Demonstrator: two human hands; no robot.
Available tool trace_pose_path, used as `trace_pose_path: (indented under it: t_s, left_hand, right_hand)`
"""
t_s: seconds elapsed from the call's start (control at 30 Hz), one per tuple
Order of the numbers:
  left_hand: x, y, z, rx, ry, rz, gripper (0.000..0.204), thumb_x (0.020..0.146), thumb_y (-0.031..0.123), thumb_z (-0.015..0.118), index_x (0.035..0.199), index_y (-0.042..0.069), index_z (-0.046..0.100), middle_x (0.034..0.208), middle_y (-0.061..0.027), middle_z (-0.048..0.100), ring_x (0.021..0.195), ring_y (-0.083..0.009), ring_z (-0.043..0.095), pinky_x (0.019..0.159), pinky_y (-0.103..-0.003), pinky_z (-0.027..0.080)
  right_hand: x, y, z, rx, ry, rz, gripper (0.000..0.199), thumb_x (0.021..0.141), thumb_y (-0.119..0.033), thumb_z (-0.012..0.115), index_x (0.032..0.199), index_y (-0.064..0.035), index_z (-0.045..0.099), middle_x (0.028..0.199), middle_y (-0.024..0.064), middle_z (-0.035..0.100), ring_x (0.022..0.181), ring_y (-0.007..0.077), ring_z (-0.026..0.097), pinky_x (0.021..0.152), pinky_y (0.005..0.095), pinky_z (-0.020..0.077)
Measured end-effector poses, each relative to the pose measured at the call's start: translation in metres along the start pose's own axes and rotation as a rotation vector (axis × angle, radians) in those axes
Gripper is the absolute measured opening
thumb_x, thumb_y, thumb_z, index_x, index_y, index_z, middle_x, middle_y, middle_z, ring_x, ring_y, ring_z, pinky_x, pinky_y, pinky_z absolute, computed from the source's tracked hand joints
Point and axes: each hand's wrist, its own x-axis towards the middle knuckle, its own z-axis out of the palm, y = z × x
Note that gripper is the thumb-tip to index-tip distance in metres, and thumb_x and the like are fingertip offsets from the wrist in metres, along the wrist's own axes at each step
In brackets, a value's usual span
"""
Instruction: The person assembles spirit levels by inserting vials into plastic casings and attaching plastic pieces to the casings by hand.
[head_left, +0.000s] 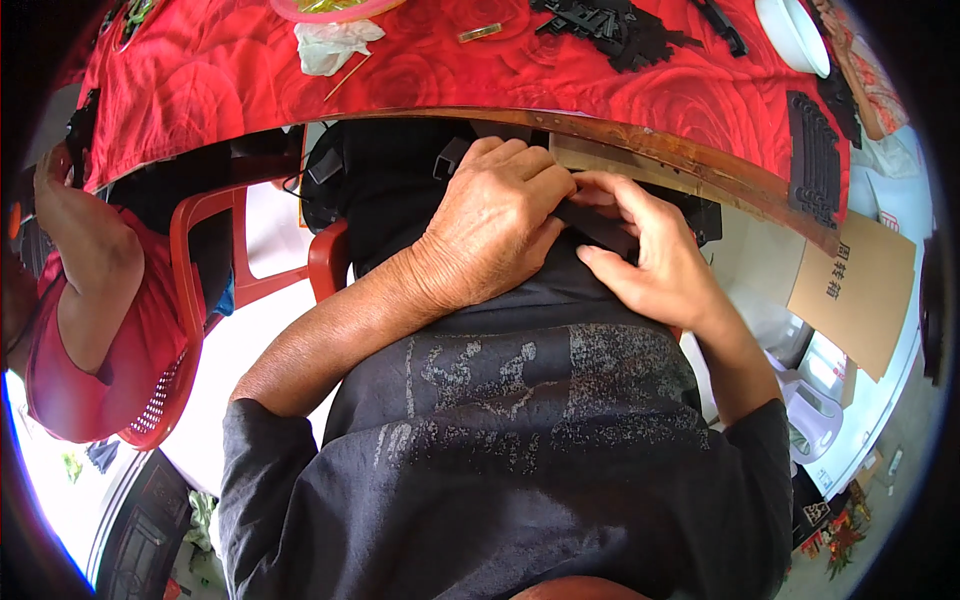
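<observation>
Over my lap, just below the table edge, my right hand (pixel 645 245) is closed on a flat black strip-like piece (pixel 598 226), held between thumb and fingers. My left hand (pixel 500 220) is closed at the left end of the same piece, back of the hand up, its fingertips mostly hidden. The two hands nearly meet at the index fingers. Just left of my left hand's knuckles, a small black squarish clip-like part (pixel 450 158) lies on the dark cloth of my lap.
On the red rose-patterned tablecloth (pixel 430 75) lie a heap of black parts (pixel 610 30), stacked black strips (pixel 815 160), crumpled tissue (pixel 335 45) and a white bowl (pixel 792 35). A person in red (pixel 110 300) sits at left on a red plastic chair (pixel 185 300). Cardboard (pixel 855 290) stands at right.
</observation>
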Motion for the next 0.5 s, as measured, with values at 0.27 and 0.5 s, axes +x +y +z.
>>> trace_pose_path:
  t_s: [0.27,0.5]
  left_hand:
    - [0.014,0.001,-0.006,0.05,0.293,0.137,0.04,0.062,0.004,0.083,0.098,0.006,0.065,0.098,-0.0111,0.061,0.096,-0.0324,0.06,0.086,-0.043,0.049]
    - [-0.008,-0.009,-0.008,-0.51,0.038,-0.485,0.021,0.083,0.005,0.076,0.103,0.002,0.068,0.094,-0.0079,0.067,0.086,-0.0164,0.064,0.079,-0.031,0.053]
  right_hand:
    - [0.003,0.021,-0.021,0.028,-0.042,0.003,0.045,0.084,-0.011,0.074,0.124,0.0015,0.06,0.11,0.0154,0.066,0.104,0.0266,0.064,0.093,0.036,0.0483]
    - [0.008,0.019,-0.01,-0.18,0.177,-0.162,0.052,0.076,-0.002,0.077,0.125,-0.0004,0.059,0.107,0.0156,0.062,0.1,0.0328,0.063,0.088,0.0382,0.05]
